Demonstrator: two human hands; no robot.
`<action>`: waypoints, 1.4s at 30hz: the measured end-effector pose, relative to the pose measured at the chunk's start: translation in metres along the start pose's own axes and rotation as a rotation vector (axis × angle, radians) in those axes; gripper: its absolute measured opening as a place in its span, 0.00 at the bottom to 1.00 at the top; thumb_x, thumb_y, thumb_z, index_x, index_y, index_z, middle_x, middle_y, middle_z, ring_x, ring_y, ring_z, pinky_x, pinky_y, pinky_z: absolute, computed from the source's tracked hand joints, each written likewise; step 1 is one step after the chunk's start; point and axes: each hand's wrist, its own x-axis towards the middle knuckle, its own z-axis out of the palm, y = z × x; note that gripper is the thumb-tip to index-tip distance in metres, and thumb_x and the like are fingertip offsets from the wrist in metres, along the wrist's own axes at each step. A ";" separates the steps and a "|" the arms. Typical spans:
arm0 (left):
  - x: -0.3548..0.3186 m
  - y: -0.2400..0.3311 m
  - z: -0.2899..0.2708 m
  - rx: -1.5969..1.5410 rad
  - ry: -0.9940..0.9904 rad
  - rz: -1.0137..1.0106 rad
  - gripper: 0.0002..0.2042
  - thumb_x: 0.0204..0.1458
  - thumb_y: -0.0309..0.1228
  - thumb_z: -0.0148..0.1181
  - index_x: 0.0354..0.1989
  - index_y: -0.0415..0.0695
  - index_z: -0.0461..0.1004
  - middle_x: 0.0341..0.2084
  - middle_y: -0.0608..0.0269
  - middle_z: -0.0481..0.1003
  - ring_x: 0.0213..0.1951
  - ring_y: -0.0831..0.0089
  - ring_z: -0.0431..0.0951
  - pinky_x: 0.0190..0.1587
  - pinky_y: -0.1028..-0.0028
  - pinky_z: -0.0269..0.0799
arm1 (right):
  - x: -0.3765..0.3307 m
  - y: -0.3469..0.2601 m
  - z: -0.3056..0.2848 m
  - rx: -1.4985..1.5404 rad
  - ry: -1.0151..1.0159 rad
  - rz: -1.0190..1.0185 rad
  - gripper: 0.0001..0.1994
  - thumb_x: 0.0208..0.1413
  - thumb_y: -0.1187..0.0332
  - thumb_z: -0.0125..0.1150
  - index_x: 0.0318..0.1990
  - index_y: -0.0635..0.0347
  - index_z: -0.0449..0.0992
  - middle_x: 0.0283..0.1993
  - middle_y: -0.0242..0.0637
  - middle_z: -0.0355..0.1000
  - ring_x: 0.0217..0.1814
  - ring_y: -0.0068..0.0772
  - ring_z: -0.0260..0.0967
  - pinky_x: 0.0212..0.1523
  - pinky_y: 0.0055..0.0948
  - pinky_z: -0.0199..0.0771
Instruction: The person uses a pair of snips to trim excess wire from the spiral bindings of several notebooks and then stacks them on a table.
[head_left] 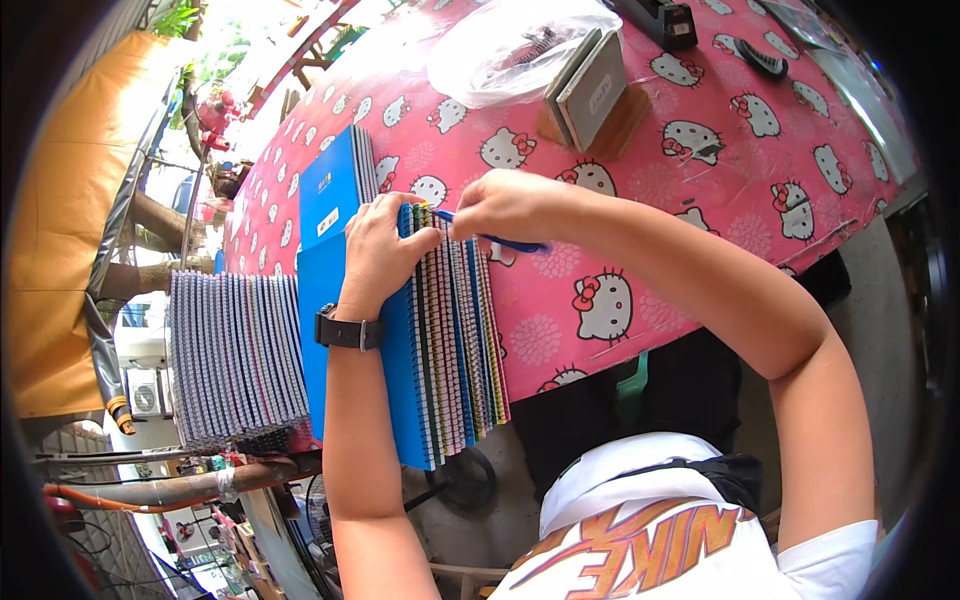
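Note:
A stack of spiral notebooks with a blue cover (405,400) lies before me, its coil-bound edges facing right. My left hand (385,245) is on the stack's far end, fingers bent over the cover and thumb against the coils. Close to that thumb, at the far corner of the coils, my right hand (500,207) is closed around a slim blue tool (518,244). Part of the tool sticks out below the hand; my fingers hide the rest, so its exact kind is unclear.
More blue notebooks (328,180) lie beyond my left hand. A large stack of spiral notebooks (235,355) stands at left. On the pink patterned tablecloth (540,340) are a wooden stand with upright plates (598,95), a clear plastic bag (480,60) and a black object (762,60).

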 end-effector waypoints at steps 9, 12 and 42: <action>0.001 0.002 0.000 -0.015 0.016 0.009 0.22 0.37 0.42 0.61 0.41 0.44 0.74 0.38 0.55 0.75 0.45 0.60 0.70 0.53 0.65 0.60 | 0.008 0.015 -0.004 -0.895 0.485 -0.502 0.16 0.40 0.59 0.61 0.32 0.62 0.77 0.32 0.44 0.75 0.40 0.43 0.74 0.42 0.43 0.71; 0.001 0.001 0.001 -0.006 0.028 0.013 0.21 0.37 0.42 0.61 0.40 0.44 0.74 0.38 0.55 0.75 0.45 0.60 0.71 0.52 0.65 0.61 | 0.006 0.004 -0.007 -0.951 0.342 -0.365 0.19 0.42 0.57 0.62 0.40 0.60 0.77 0.36 0.46 0.74 0.43 0.44 0.71 0.45 0.40 0.70; 0.002 0.000 -0.002 -0.066 -0.012 -0.002 0.22 0.37 0.41 0.62 0.42 0.43 0.74 0.37 0.51 0.74 0.45 0.58 0.70 0.51 0.65 0.63 | 0.003 0.014 -0.001 -0.847 0.353 -0.280 0.16 0.41 0.60 0.61 0.35 0.63 0.76 0.35 0.46 0.73 0.43 0.44 0.71 0.44 0.40 0.70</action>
